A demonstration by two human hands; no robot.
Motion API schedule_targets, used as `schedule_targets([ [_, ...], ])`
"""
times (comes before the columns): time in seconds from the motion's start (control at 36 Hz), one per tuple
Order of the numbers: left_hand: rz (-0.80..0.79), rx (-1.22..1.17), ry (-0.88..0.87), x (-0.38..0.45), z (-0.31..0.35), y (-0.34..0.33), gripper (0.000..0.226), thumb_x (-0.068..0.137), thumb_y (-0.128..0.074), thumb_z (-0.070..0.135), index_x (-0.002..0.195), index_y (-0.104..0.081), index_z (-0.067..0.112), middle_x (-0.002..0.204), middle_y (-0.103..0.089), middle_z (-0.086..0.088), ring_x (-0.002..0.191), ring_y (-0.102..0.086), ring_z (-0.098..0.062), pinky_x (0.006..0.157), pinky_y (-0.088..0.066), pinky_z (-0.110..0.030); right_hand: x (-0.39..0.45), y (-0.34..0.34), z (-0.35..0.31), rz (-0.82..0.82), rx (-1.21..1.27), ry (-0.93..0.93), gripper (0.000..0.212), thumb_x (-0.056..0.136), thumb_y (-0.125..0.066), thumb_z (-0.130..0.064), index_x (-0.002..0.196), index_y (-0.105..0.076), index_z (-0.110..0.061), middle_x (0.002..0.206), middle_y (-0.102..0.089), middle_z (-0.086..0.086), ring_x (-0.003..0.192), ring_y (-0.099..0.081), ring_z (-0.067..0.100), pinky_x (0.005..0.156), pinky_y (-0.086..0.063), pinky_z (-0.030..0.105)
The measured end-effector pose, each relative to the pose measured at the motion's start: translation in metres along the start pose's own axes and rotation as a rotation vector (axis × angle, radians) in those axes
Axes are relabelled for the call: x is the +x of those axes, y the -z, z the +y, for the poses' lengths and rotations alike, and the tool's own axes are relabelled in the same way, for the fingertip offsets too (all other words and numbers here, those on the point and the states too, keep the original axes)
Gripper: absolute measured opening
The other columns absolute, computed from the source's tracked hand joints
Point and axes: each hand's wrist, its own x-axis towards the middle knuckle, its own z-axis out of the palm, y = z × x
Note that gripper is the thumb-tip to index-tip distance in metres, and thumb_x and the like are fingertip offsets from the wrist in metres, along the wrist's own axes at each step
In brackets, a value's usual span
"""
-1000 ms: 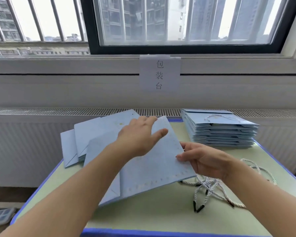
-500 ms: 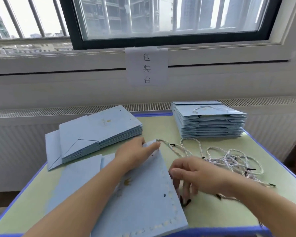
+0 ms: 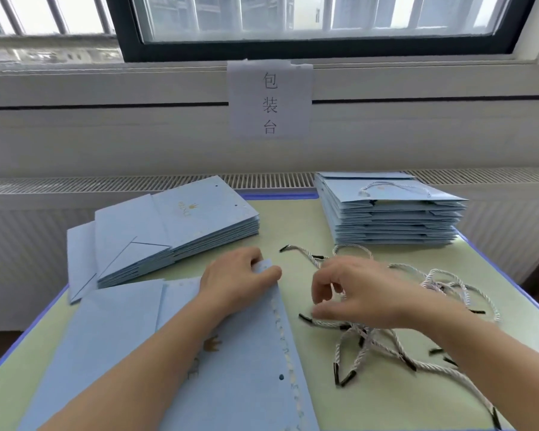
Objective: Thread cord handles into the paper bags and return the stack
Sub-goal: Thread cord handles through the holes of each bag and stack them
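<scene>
A flat light-blue paper bag (image 3: 237,368) lies on the table in front of me, its punched top edge facing right. My left hand (image 3: 234,281) holds the bag's far top corner, the paper showing between thumb and fingers. To the right lies a loose pile of white twisted cords (image 3: 386,343) with black tips. My right hand (image 3: 355,293) hovers over that pile with curled fingers, thumb and fingertips closing on one cord near its black tip.
A slanted stack of flat bags without handles (image 3: 175,231) sits at the back left. A neat stack of bags with cord handles (image 3: 389,219) stands at the back right. The green table (image 3: 293,225) has a blue rim and abuts a radiator below the window.
The bag went from held up in both hands to lying flat on the table. My right hand let go of it and moved right onto the cord pile.
</scene>
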Motion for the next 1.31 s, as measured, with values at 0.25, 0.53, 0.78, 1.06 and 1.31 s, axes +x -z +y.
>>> schedule_targets([
  [0.25,-0.012,-0.054,0.007,0.002,-0.005,0.0,0.039,0.065,-0.042,0.058,0.076,-0.052,0.022,0.072,-0.056,0.006,0.072,-0.052,-0.013,0.055,-0.03,-0.029,0.006,-0.002,-0.009,-0.076,0.0,0.08,0.006,0.09,-0.057,-0.034,0.094,-0.059,-0.03,0.089,-0.054,-0.017,0.084,-0.046,-0.002,0.079,-0.036,0.015],
  [0.53,-0.042,-0.1,-0.028,0.001,-0.007,0.002,0.033,0.068,-0.041,0.057,0.069,-0.044,0.024,0.066,-0.048,0.008,0.064,-0.045,-0.012,0.056,-0.029,-0.029,-0.003,0.023,0.02,-0.295,0.074,0.084,0.03,0.08,-0.067,-0.013,0.087,-0.063,-0.042,0.1,-0.052,-0.02,0.103,-0.041,-0.005,0.096,-0.03,0.018],
  [0.78,-0.023,-0.058,-0.035,0.0,-0.003,0.002,0.03,0.088,-0.051,0.047,0.071,-0.044,0.024,0.069,-0.048,0.007,0.067,-0.044,-0.013,0.057,-0.028,-0.03,0.003,0.014,0.03,-0.156,0.181,0.072,0.023,0.084,-0.063,-0.019,0.075,-0.055,-0.038,0.09,-0.056,-0.017,0.094,-0.049,0.0,0.084,-0.039,0.023],
  [1.06,-0.028,-0.082,-0.057,0.001,-0.005,0.001,0.036,0.071,-0.033,0.052,0.07,-0.041,0.018,0.067,-0.046,0.005,0.068,-0.044,-0.016,0.056,-0.028,-0.031,0.008,0.024,0.033,0.101,0.293,-0.096,0.024,0.092,-0.052,-0.005,0.086,-0.057,-0.028,0.082,-0.062,-0.014,0.083,-0.058,0.007,0.082,-0.047,0.03],
  [1.31,-0.058,-0.142,-0.059,0.003,-0.008,0.002,0.041,0.073,-0.031,0.05,0.076,-0.044,0.012,0.069,-0.045,0.003,0.072,-0.045,-0.019,0.062,-0.031,-0.034,0.01,0.011,0.015,-0.081,0.014,0.068,0.038,0.089,-0.056,-0.012,0.101,-0.061,-0.048,0.107,-0.047,-0.031,0.106,-0.034,-0.009,0.096,-0.019,0.02],
])
